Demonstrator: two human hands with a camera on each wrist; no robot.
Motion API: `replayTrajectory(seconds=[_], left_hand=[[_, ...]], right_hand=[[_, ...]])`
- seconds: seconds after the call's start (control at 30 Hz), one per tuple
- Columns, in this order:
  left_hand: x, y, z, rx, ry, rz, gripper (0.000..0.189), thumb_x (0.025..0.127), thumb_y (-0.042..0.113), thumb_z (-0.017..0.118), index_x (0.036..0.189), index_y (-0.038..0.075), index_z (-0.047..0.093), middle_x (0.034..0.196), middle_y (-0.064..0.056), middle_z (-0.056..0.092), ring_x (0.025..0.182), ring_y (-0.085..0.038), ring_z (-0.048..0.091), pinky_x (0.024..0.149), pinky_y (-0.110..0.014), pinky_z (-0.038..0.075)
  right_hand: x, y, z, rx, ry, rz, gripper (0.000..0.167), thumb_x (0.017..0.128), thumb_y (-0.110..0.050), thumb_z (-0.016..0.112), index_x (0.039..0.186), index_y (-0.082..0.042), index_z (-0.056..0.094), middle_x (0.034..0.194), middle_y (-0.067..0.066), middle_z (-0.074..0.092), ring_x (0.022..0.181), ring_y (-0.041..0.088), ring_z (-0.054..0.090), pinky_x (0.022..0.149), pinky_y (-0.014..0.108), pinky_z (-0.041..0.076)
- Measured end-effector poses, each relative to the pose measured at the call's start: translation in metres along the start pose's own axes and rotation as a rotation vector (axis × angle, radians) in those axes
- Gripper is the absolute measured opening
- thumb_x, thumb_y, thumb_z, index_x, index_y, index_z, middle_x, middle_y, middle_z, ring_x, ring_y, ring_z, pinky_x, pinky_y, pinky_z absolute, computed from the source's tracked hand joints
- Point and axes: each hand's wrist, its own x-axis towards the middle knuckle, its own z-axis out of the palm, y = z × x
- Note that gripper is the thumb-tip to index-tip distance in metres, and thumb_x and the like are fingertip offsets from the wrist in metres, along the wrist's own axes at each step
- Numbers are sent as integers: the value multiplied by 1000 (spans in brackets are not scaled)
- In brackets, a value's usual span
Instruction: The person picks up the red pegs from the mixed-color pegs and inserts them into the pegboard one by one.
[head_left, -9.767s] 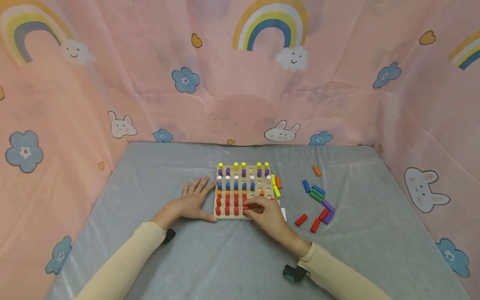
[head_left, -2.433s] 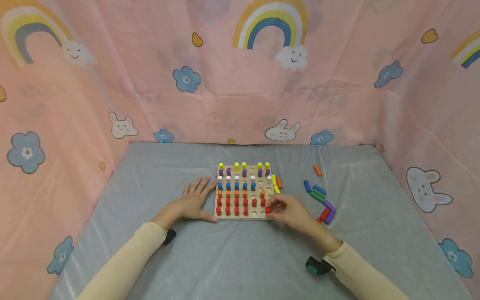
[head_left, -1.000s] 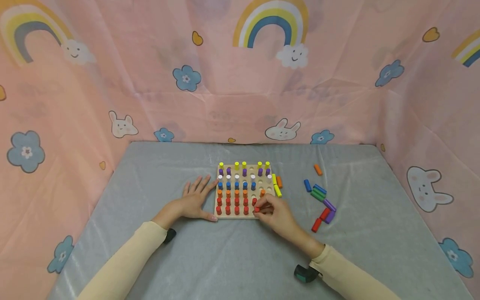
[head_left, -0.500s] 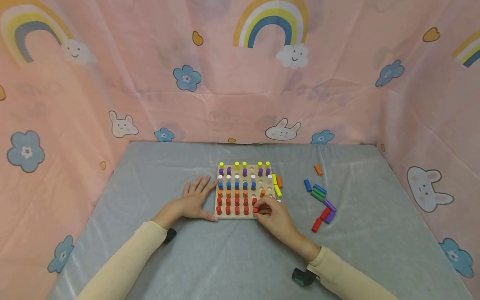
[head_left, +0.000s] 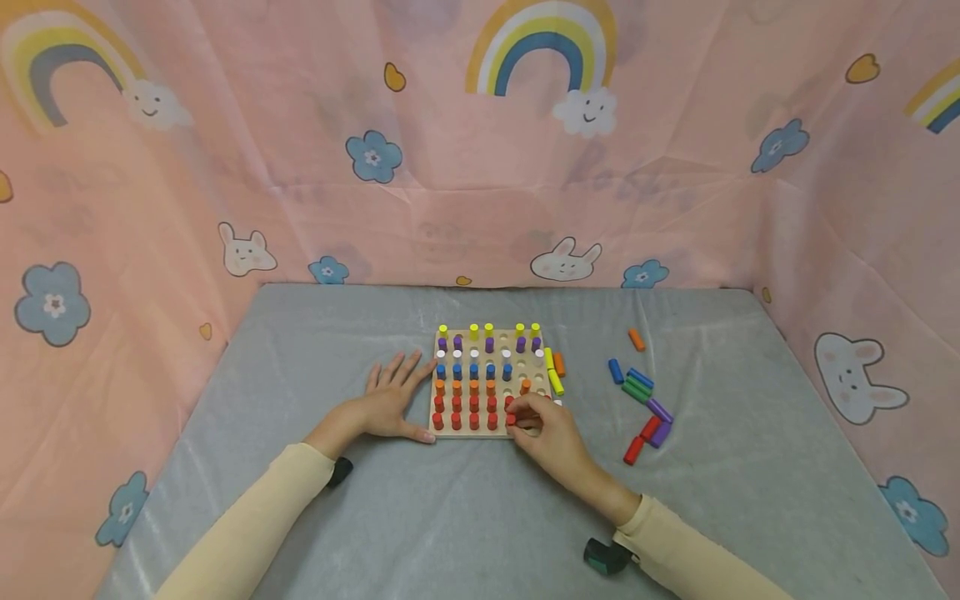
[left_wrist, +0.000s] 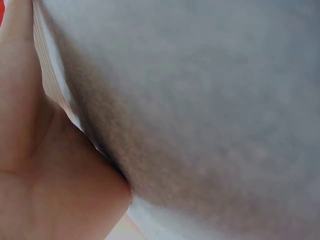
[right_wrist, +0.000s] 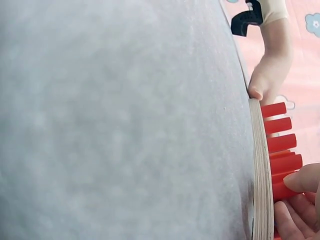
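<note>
A wooden pegboard (head_left: 465, 433) stands on the grey cloth with rows of upright yellow, purple, white, blue, orange and red pegs. My right hand (head_left: 553, 433) pinches a red peg (head_left: 511, 420) between thumb and fingers at the front row, right of several standing red ones. The right wrist view shows this red peg (right_wrist: 282, 191) upright on the board, a fingertip against its side. Flat on the cloth, my left hand (head_left: 390, 406) has its fingers spread, thumb and fingertips at the board's left edge. The board's front right corner is hidden behind my right hand.
Right of the board lie loose pegs: two yellow (head_left: 555, 382), an orange one (head_left: 558, 365) beside them, and farther off blue (head_left: 615, 371), green (head_left: 636, 390), purple (head_left: 659, 435), red (head_left: 633, 451) and orange (head_left: 636, 339). A pink patterned curtain (head_left: 450, 217) surrounds the table.
My right hand has carried a red peg leftward from the board's right side to the front row and stood it there. A loose red peg has left the cloth. My left hand stays put.
</note>
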Motion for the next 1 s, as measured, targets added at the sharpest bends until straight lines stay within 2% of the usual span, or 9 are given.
replayTrajectory(seconds=[0.3, 0.63, 0.83, 1.0], left_hand=[[0, 0, -1, -6, -2, 0, 122, 73, 68, 75, 161, 24, 3, 169, -13, -6, 155, -41, -7, 118, -70, -1], [1, -2, 0, -2, -2, -4, 123, 72, 68, 75, 161, 25, 3, 169, -12, -7, 155, -41, -8, 118, -70, -1], [1, -1, 1, 0, 0, -7, 123, 72, 68, 76, 161, 24, 3, 169, -12, -6, 155, -41, -7, 118, -70, -1], [1, 0, 1, 4, -2, -7, 123, 72, 68, 76, 161, 23, 4, 169, -12, -6, 155, -41, -7, 118, -70, 0]], right_hand=[[0, -5, -5, 4, 1, 0, 25, 80, 4, 77, 102, -5, 66, 98, 9, 70, 88, 18, 71, 76, 26, 60], [0, -5, -24, 14, 30, -33, 23, 81, 0, 78, 101, -4, 68, 95, 8, 69, 87, 20, 69, 77, 34, 61], [1, -4, -43, 0, 9, 49, 23, 84, -5, 77, 104, -5, 69, 98, 7, 70, 90, 22, 69, 80, 36, 60], [-1, 3, -63, 7, -76, 131, 23, 87, -9, 75, 108, -5, 68, 104, 9, 71, 94, 22, 70, 82, 29, 59]])
